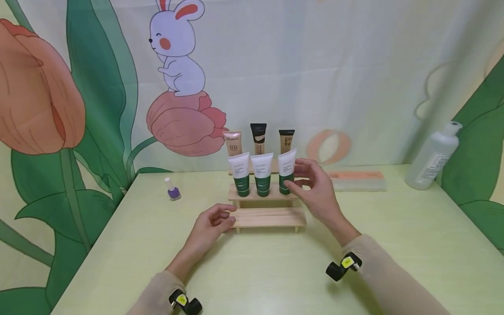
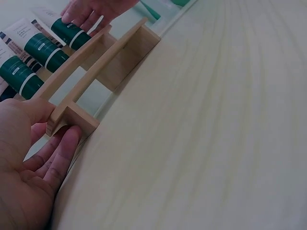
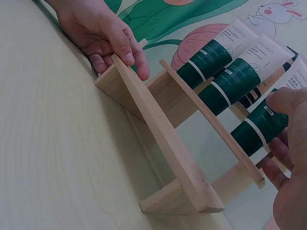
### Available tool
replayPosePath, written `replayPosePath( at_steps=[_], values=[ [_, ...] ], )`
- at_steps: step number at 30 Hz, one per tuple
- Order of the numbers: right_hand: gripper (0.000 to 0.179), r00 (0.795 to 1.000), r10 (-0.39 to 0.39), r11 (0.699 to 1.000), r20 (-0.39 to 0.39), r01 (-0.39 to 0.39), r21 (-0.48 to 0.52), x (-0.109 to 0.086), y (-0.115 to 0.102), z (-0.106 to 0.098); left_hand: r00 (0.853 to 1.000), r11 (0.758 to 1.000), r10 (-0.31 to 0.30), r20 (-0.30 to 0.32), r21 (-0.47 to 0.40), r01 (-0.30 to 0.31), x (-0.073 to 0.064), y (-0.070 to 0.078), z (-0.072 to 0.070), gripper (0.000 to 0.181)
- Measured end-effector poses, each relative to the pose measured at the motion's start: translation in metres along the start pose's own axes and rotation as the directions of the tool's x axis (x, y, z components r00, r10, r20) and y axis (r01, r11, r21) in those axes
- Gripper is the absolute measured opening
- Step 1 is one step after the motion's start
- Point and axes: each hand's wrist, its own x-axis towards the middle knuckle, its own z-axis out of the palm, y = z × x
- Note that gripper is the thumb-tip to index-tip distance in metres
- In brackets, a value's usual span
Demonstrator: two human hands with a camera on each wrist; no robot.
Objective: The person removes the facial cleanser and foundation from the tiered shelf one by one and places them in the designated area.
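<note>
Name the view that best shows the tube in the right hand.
The head view: the tube shows from top to base, the right hand covering only a little. The right wrist view is closer, but the frame edge cuts the tube off; the left wrist view has it near the top, partly covered.

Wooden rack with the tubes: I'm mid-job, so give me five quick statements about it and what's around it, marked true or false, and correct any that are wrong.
1. Three green-and-white tubes are in a row at the wooden rack. True.
2. The right grip pinches the middle green-and-white tube. False: it pinches the rightmost tube.
3. Three other tubes show behind the green-and-white ones. True.
4. The left grip holds the left end of the lowest shelf. True.
5. In the head view, the nail polish is right of the rack. False: it is left of it.
</note>
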Motion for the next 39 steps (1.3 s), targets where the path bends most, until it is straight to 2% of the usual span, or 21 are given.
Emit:
replayPosePath(
  at_steps=[6, 14, 20, 27, 39],
  values=[
    [0.058, 0.999, 0.009, 0.999, -0.036, -0.01, -0.053, -0.001, -0.001, 0.003, 1.0, 1.0, 0.006, 0.005, -0.002, -0.006, 0.001, 0.001, 0.003, 0.028],
    [0.057, 0.999, -0.005, 0.999, -0.051, 0.003, -0.042, -0.002, -0.001, 0.001, 1.0, 1.0, 0.008, 0.003, -0.006, -0.008, 0.001, 0.002, 0.003, 0.029],
    [0.053, 0.997, -0.019, 0.999, -0.079, 0.015, -0.041, -0.005, -0.003, -0.007, 1.0, 1.0, -0.001, 0.008, -0.007, 0.001, 0.002, 0.002, 0.004, 0.029],
    [0.054, 0.992, -0.052, 0.999, -0.118, 0.052, -0.005, -0.003, -0.01, -0.027, 1.0, 1.0, -0.007, -0.004, -0.01, 0.007, 0.0, 0.004, 0.002, 0.029],
    [0.057, 0.969, -0.089, 0.996, -0.232, 0.08, -0.048, -0.005, -0.015, -0.077, 1.0, 1.0, -0.004, 0.001, -0.004, 0.004, 0.0, 0.001, -0.001, 0.029]
  ],
)
